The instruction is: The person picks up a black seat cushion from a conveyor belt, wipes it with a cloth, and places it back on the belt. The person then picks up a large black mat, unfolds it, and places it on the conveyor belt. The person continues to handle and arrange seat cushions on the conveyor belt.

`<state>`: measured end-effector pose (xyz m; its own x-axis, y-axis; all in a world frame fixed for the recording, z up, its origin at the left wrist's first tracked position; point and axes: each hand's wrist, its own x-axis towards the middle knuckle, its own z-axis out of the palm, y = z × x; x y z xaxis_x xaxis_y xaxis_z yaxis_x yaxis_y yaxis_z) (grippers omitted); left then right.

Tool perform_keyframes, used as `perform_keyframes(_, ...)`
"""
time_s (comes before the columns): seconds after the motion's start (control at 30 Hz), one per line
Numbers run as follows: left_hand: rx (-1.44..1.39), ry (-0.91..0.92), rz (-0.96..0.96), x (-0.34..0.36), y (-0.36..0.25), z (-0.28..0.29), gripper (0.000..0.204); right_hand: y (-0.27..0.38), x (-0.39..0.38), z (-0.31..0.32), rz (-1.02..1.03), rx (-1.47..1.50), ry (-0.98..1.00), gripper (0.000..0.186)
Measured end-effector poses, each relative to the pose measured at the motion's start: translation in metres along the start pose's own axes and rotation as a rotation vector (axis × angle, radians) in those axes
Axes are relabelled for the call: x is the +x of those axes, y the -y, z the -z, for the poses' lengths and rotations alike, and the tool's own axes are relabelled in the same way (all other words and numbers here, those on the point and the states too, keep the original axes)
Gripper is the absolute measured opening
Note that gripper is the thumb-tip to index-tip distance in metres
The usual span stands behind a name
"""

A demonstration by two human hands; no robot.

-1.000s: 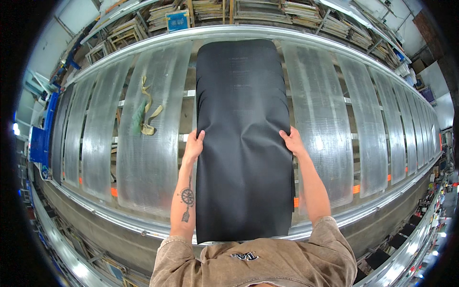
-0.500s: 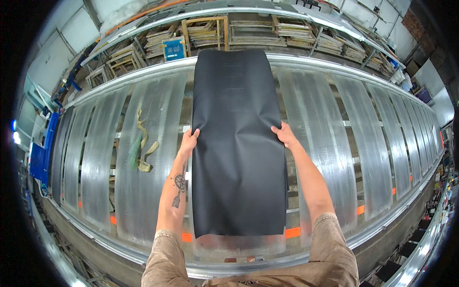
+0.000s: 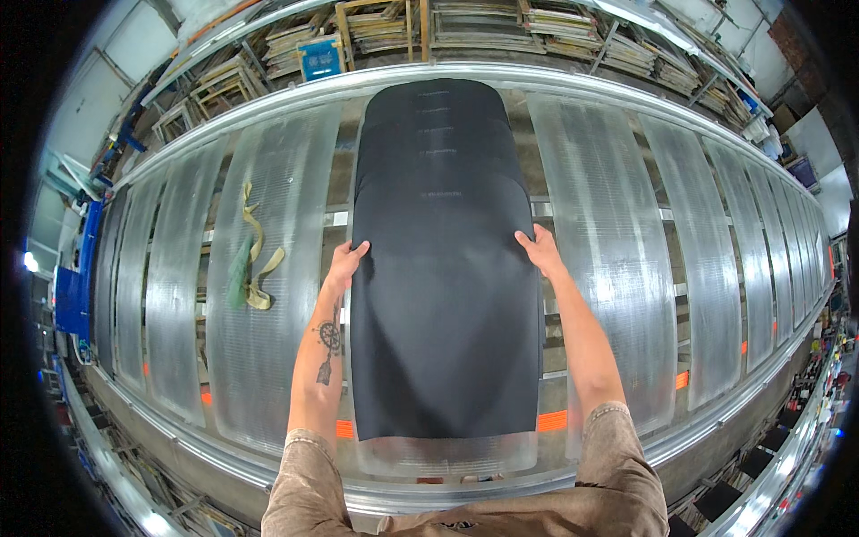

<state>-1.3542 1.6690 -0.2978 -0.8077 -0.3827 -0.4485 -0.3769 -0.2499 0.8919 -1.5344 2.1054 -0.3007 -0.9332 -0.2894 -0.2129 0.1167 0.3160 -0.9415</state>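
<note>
A long black sheet (image 3: 443,295) of smooth, flexible material lies in front of me, over a clear ribbed panel (image 3: 447,456) whose near end sticks out beneath it. My left hand (image 3: 348,259) pinches the sheet's left edge about midway along, thumb on top and fingers underneath. On the opposite edge my right hand (image 3: 542,249) grips in the same way. The sheet's far part lies smooth and bears faint printed marks; the near part sags slightly between my hands. Most fingers of both hands are hidden under the edges.
More clear panels (image 3: 608,268) lie in a row on both sides, across a metal frame with rails (image 3: 259,474). Yellowish strips and green mesh (image 3: 255,259) rest on a left panel. Wooden frames (image 3: 483,31) are stacked on the far rack, beside a blue framed screen (image 3: 320,59).
The black sheet has gone from creased and buckled near my hands to smoother and flatter. My hands still hold its edges, slightly farther apart. The whole view has shifted a little.
</note>
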Motion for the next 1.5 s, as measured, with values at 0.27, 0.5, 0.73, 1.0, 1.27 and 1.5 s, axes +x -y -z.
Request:
perform_keyframes(0.27,-0.024,-0.106,-0.044,-0.154,0.078,0.036,0.021,-0.029,-0.171,-0.002,0.006,-0.005,-0.079,0.047)
perform_keyframes(0.5,0.219,-0.210,-0.070,-0.295,0.161,0.056,0.015,-0.088,-0.353,0.001,-0.078,-0.311,-0.175,0.051)
perform_keyframes(0.73,0.128,-0.165,-0.142,-0.349,0.179,0.050,0.042,-0.125,-0.393,-0.007,0.093,-0.026,-0.232,0.056)
perform_keyframes(1.0,0.134,-0.061,-0.307,-0.516,0.220,0.125,0.053,-0.065,-0.485,-0.100,0.206,-0.397,-0.746,0.075)
perform_keyframes(1.27,-0.353,-0.464,0.030,-0.825,0.351,0.270,0.037,-0.007,-0.669,-0.337,0.686,-0.451,-0.150,0.069)
perform_keyframes(1.5,-0.576,-1.202,0.030,-1.010,0.434,0.380,0.038,0.054,-0.769,-0.542,0.870,-0.346,0.490,0.063)
